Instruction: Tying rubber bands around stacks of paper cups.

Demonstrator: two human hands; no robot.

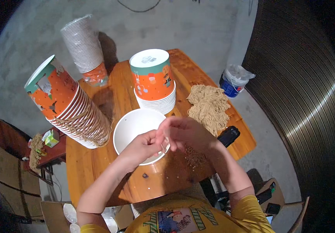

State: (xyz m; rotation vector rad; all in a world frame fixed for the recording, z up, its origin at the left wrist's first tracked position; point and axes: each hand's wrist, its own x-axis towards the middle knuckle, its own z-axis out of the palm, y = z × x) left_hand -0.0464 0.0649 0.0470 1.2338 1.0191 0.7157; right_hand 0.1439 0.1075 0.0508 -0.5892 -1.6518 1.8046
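My two hands meet over the right rim of a white paper tub (130, 126), whose open mouth faces me. My left hand (141, 148) is closed, with thumb and finger pinching a thin pale string (165, 145). My right hand (185, 134), in shadow, bends its fingers against the left fingertips; what they grip is hidden. Behind the tub stands an upside-down stack of orange-and-green paper tubs (152, 79). A taller, tilted stack of such tubs (60, 95) is at the left, with tan string (87, 124) draped over its rims.
A heap of tan string (208, 106) lies on the wooden table (155, 182) at right, beside a black object (229, 136). A plastic-wrapped tub stack (83, 46) stands at the back. Beyond the table are a blue-and-white bucket (233, 81) and a ribbed shutter (295, 77).
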